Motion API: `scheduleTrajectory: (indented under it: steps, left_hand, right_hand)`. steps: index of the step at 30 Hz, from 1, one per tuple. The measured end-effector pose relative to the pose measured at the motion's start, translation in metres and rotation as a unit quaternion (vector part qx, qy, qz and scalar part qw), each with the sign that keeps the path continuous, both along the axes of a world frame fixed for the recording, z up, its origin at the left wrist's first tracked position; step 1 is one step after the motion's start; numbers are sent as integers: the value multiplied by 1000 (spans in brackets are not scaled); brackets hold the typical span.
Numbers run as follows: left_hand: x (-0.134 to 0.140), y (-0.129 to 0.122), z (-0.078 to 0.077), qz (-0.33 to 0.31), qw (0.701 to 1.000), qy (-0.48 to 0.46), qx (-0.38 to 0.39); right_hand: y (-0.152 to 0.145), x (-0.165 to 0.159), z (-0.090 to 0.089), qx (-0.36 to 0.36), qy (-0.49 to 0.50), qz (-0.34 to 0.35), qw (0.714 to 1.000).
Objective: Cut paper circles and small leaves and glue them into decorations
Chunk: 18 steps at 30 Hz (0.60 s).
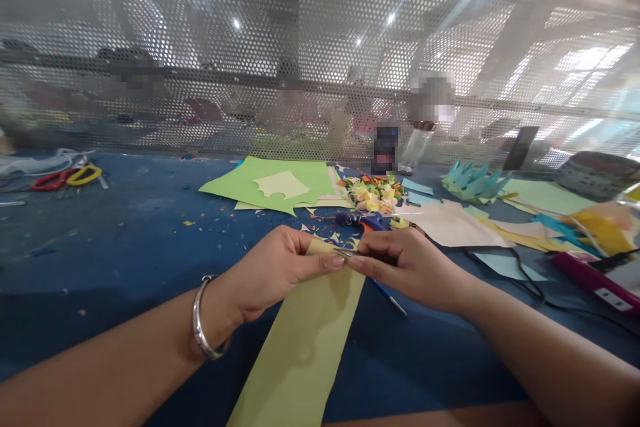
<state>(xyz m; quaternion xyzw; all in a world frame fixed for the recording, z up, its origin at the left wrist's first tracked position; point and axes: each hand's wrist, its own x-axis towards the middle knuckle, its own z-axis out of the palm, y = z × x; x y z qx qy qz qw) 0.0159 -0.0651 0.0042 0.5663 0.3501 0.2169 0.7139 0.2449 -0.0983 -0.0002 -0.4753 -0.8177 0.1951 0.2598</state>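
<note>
- Yellow-green paper strip (pixel 305 347): ctr of view, top end btwn your hands, rest running twd you at 7 o'clock, past bottom edge.
- Your L hand (pixel 285 260): grip pinched on strip's top edge, thumb on near face; silver bangle (pixel 199 327) on wrist.
- Your R hand (pixel 413 263): grip closed on a thin metal tool (pixel 343 252), tip at strip's top edge; type unclear, mostly hidden by fingers.
- From your hands, on blue counter (pixel 135 247): slim blue stick (pixel 387 295) at 4 o'clock, partly under R hand; glue gun (pixel 350 218) + paper flowers (pixel 375 200), approx 1 o'clock.
- Green sheet (pixel 225 187) w/ cream cut-out (pixel 283 184) on it, 10 o'clock.
- Red scissors (pixel 53 179) & yellow scissors (pixel 84 175), far off, just past 9.
- Blue spiky paper piece (pixel 473 183), approx 2; magenta power strip (pixel 595 280), 3.
</note>
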Motion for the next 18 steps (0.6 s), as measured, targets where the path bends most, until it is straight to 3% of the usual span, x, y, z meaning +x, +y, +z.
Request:
scheduleTrajectory:
  steps: [18]
  left_hand:
    - [0,-1,1,-15,1000,-1,0]
  right_hand:
    - [-1,-1,1,-2,-4,-1,1000]
